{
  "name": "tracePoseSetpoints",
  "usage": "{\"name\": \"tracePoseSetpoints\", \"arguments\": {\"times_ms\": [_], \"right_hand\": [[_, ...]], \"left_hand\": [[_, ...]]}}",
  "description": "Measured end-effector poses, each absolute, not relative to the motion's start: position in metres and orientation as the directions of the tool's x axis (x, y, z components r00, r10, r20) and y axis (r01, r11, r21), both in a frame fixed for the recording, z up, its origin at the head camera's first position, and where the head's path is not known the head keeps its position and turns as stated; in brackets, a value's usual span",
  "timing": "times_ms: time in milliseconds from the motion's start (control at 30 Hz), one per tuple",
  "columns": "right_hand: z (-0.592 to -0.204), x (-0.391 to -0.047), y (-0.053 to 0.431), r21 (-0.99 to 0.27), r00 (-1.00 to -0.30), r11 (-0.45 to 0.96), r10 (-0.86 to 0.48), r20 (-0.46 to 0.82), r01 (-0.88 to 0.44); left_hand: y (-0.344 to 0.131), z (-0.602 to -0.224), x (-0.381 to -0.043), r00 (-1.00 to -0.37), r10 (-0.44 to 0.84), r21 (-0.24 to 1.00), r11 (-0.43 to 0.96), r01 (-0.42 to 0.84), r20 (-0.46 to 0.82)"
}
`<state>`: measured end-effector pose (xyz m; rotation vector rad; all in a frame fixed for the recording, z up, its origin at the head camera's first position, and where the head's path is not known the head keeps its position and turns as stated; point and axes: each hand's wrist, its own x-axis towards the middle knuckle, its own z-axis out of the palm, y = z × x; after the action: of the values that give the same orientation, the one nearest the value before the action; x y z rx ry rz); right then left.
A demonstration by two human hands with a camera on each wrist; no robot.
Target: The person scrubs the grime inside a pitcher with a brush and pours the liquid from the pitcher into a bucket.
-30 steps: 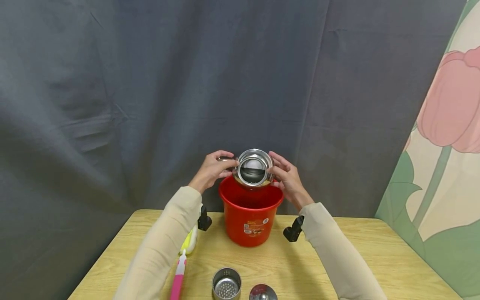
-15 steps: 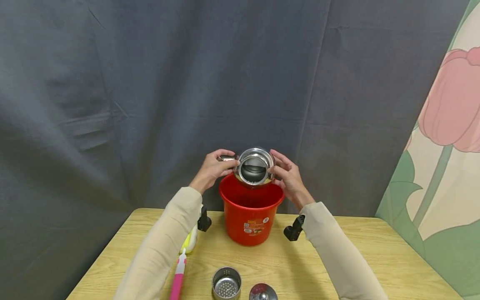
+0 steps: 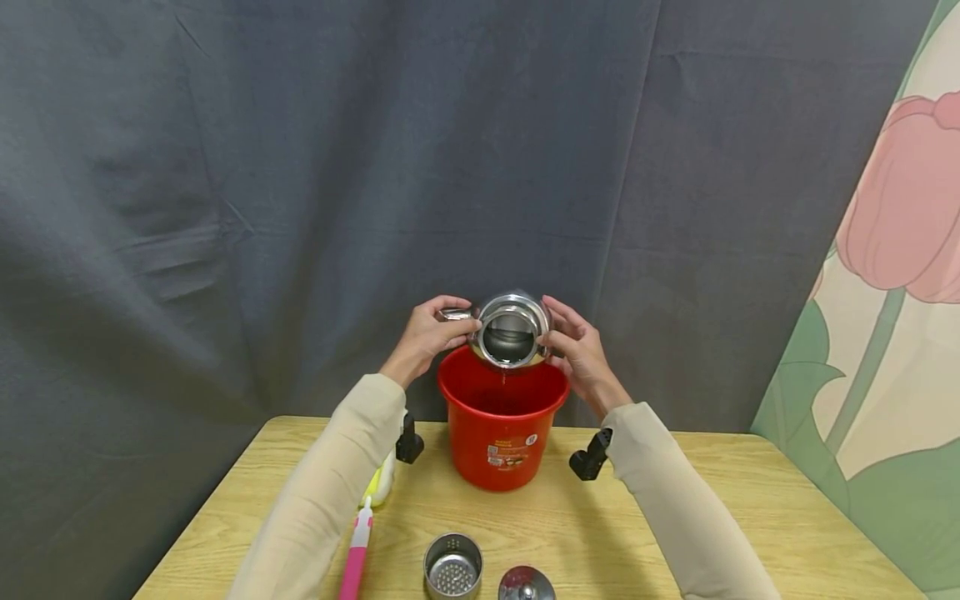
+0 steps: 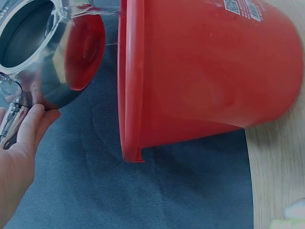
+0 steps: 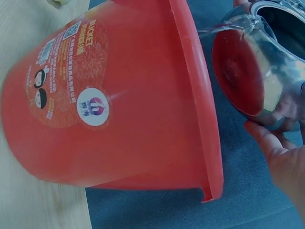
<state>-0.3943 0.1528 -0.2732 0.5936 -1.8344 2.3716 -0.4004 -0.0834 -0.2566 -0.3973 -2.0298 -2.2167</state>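
A shiny steel teapot (image 3: 507,340) is tipped over the red bucket (image 3: 495,450), its round mouth facing me. My left hand (image 3: 427,335) pinches the metal handle (image 3: 455,316) at the left, with the thumb on top. From the right, my right hand (image 3: 581,352) grips the body, thumb at the rim and fingers spread behind and below. Clear water (image 5: 224,26) runs off the lip toward the bucket's opening, as both wrist views show. Some liquid still lies inside the teapot. In the left wrist view, fingertips (image 4: 40,112) support the teapot's belly near the handle.
A perforated steel strainer cup (image 3: 453,568) and a round steel lid (image 3: 527,586) sit at the table's front. Left of them lies a pink-handled brush (image 3: 357,554), partly hidden by my left sleeve. A dark curtain (image 3: 420,167) hangs behind the table (image 3: 712,500).
The teapot has tilted slightly further, and the thin stream below its lip shows more plainly now. Both hands keep their hold and have risen very little.
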Motion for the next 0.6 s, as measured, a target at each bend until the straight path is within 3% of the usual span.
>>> {"name": "tracePoseSetpoints", "arguments": {"times_ms": [600], "right_hand": [[-0.2691,-0.3958,0.1572,-0.894,-0.895,-0.279,-0.18,0.407,-0.351]], "left_hand": [[-0.0815,-0.2555,-0.3976,-0.926,0.084,0.93,-0.052,0.364,0.368]]}}
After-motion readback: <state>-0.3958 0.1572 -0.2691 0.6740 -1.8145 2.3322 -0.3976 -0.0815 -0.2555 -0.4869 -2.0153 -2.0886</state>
